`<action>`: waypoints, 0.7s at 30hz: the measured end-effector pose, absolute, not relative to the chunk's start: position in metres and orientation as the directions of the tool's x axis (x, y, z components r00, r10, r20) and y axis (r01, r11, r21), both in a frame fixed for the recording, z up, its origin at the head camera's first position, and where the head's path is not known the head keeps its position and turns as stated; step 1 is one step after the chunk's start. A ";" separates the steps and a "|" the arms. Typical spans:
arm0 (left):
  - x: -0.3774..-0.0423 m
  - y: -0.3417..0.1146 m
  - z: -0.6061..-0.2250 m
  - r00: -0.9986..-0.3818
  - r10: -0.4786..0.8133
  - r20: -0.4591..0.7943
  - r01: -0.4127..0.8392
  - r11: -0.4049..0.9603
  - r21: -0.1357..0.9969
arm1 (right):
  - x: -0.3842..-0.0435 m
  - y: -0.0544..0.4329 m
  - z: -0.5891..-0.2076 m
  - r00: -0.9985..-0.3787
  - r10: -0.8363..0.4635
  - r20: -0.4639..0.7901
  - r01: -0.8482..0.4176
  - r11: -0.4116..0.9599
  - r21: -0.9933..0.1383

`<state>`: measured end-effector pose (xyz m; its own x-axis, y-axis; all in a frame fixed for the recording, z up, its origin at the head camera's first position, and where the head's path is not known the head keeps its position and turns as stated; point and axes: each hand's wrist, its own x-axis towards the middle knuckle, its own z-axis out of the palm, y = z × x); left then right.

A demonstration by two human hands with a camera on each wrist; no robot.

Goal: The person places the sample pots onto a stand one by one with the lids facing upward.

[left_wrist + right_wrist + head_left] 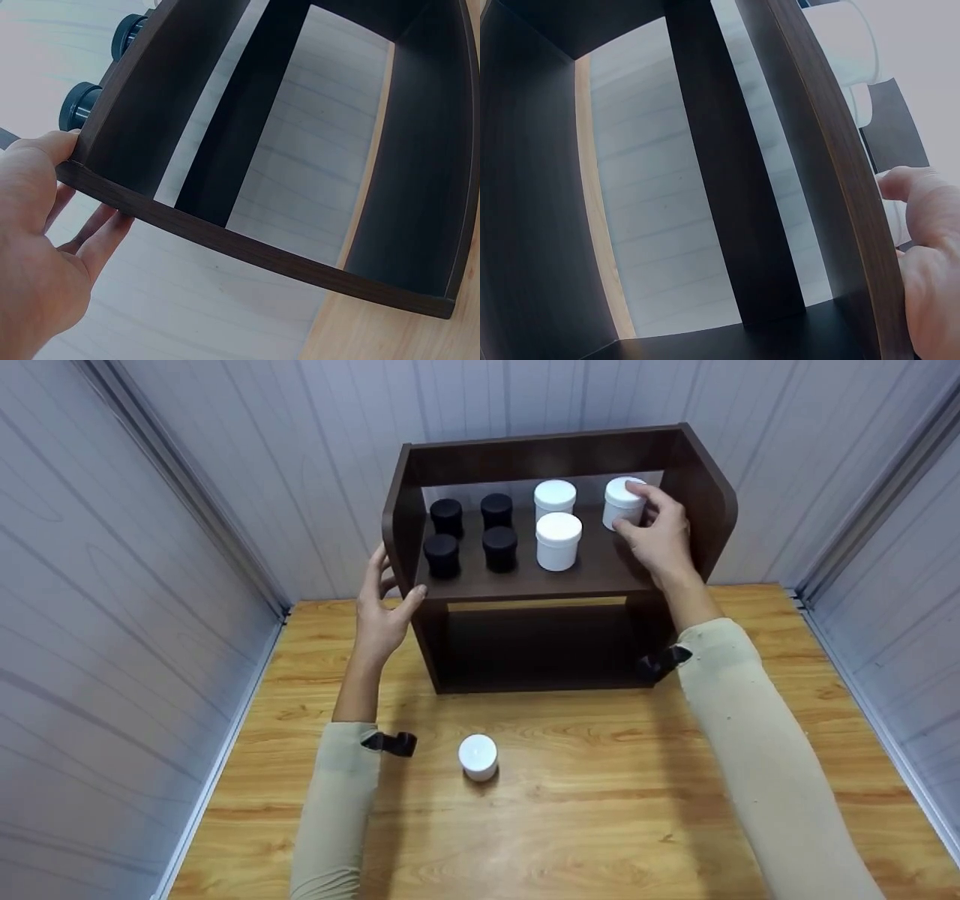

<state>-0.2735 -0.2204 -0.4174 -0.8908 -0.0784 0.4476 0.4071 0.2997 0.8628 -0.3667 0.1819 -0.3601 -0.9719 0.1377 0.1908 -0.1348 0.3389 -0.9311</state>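
Observation:
A dark brown two-tier shelf stands on the wooden surface. My left hand grips its left side panel, thumb at the front edge and fingers round the outside. On the upper tier, toward the right end, my right hand holds a white lidded jar between thumb and fingers. That jar is mostly hidden behind the shelf board in the right wrist view. Two more white jars stand one behind the other near the middle. Several black jars occupy the left part of that tier.
Another white jar stands on the wooden surface in front of the shelf. Pale panelled walls rise at the left, right and back. The lower tier is a dark open compartment.

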 end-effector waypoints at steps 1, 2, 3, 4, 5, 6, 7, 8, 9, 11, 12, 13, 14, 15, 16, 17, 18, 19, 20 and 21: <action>-0.273 -0.220 -0.418 -0.891 -0.078 0.447 0.408 0.296 0.864 | -0.366 0.182 -0.360 -0.972 0.134 0.192 -0.137 0.338 -0.931; -0.274 -0.221 -0.418 -0.891 -0.079 0.447 0.407 0.294 0.865 | -0.366 0.182 -0.360 -0.973 0.131 0.192 -0.139 0.335 -0.932; -0.274 -0.221 -0.417 -0.891 -0.078 0.447 0.408 0.294 0.865 | -0.366 0.183 -0.360 -0.973 0.129 0.192 -0.141 0.332 -0.933; -0.273 -0.220 -0.417 -0.892 -0.078 0.445 0.407 0.291 0.866 | -0.365 0.183 -0.360 -0.973 0.126 0.194 -0.144 0.331 -0.933; -0.273 -0.221 -0.417 -0.892 -0.079 0.444 0.406 0.288 0.867 | -0.365 0.183 -0.360 -0.972 0.122 0.199 -0.149 0.329 -0.933; -0.273 -0.221 -0.417 -0.893 -0.080 0.443 0.405 0.286 0.868 | -0.364 0.183 -0.360 -0.972 0.119 0.203 -0.155 0.326 -0.933; -0.273 -0.221 -0.417 -0.893 -0.081 0.442 0.404 0.286 0.869 | -0.364 0.183 -0.360 -0.971 0.118 0.208 -0.160 0.324 -0.932; -0.273 -0.221 -0.417 -0.894 -0.081 0.441 0.403 0.287 0.869 | -0.363 0.183 -0.360 -0.970 0.117 0.213 -0.166 0.321 -0.932; -0.273 -0.221 -0.417 -0.894 -0.082 0.441 0.403 0.287 0.869 | -0.362 0.183 -0.360 -0.969 0.117 0.219 -0.171 0.322 -0.931; -0.273 -0.221 -0.417 -0.894 -0.083 0.441 0.402 0.286 0.870 | -0.360 0.183 -0.360 -0.967 0.114 0.229 -0.183 0.320 -0.930; -0.273 -0.221 -0.418 -0.894 -0.084 0.441 0.403 0.286 0.870 | -0.359 0.183 -0.359 -0.966 0.113 0.233 -0.186 0.320 -0.929; -0.274 -0.221 -0.418 -0.893 -0.084 0.442 0.403 0.285 0.870 | -0.357 0.183 -0.359 -0.965 0.112 0.236 -0.190 0.321 -0.928; -0.274 -0.221 -0.418 -0.893 -0.084 0.442 0.403 0.287 0.869 | -0.356 0.184 -0.359 -0.965 0.110 0.240 -0.195 0.320 -0.927; -0.274 -0.221 -0.418 -0.893 -0.084 0.442 0.404 0.287 0.869 | -0.354 0.184 -0.358 -0.964 0.108 0.245 -0.199 0.322 -0.926; -0.274 -0.222 -0.418 -0.893 -0.083 0.442 0.403 0.287 0.869 | -0.352 0.185 -0.358 -0.963 0.105 0.250 -0.205 0.323 -0.924; -0.274 -0.221 -0.418 -0.894 -0.083 0.441 0.403 0.286 0.869 | -0.350 0.186 -0.357 -0.961 0.102 0.256 -0.212 0.322 -0.923; -0.274 -0.221 -0.418 -0.894 -0.082 0.440 0.402 0.286 0.870 | -0.348 0.187 -0.357 -0.960 0.097 0.262 -0.218 0.322 -0.921; -0.274 -0.221 -0.418 -0.895 -0.081 0.438 0.400 0.287 0.870 | -0.346 0.188 -0.356 -0.959 0.093 0.267 -0.224 0.325 -0.919; -0.274 -0.221 -0.418 -0.896 -0.082 0.436 0.397 0.289 0.871 | -0.344 0.188 -0.356 -0.959 0.088 0.271 -0.229 0.327 -0.917; -0.273 -0.221 -0.418 -0.897 -0.082 0.434 0.396 0.289 0.872 | -0.342 0.189 -0.356 -0.958 0.084 0.275 -0.234 0.329 -0.915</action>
